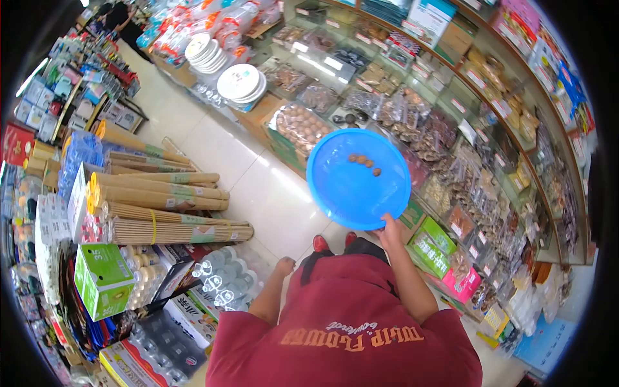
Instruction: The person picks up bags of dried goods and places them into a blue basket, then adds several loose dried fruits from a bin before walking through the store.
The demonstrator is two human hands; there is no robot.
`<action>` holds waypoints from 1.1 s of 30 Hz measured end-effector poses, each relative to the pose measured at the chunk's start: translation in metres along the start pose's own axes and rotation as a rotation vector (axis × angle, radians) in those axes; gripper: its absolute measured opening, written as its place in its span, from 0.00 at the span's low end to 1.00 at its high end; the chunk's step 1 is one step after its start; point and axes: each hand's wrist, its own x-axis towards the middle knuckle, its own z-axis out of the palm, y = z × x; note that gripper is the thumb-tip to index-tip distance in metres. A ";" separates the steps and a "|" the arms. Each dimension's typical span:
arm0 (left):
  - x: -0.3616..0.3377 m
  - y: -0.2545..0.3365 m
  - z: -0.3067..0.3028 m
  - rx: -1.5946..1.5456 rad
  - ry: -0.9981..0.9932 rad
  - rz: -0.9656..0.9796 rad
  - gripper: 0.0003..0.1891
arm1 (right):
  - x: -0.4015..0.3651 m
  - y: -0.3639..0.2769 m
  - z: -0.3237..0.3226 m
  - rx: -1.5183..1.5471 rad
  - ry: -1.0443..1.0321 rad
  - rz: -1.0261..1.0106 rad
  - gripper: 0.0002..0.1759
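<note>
In the head view my right hand (389,231) grips the near rim of a round blue plastic tray (351,203). Inside the tray, towards its far side, lie several small round brown nuts (365,161) that look like walnuts or dried longans. Beyond the tray stands a cardboard box (300,129) of similar brown balls under clear wrap; the tray overlaps its near corner. Down by my side hangs my left hand (285,266), its fingers curled in, with nothing visible in it. It is apart from the tray.
Shelves with bagged dried goods (451,161) curve along the right. Stacked white plates (242,82) stand at the far left of that counter. Rolled bamboo mats (180,231), a green box (103,280) and packs of bottles (222,277) line the left. A person (119,22) stands far back.
</note>
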 end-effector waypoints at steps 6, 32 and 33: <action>0.013 -0.123 -0.009 0.271 -0.105 0.036 0.17 | 0.030 -0.018 0.016 -0.193 -0.196 0.124 0.23; 0.185 0.183 -0.278 -0.220 0.277 -0.130 0.15 | 0.215 -0.051 0.269 -0.275 -0.349 0.025 0.21; 0.187 0.188 -0.275 0.021 0.219 -0.094 0.17 | 0.215 -0.058 0.263 -0.269 -0.335 0.021 0.21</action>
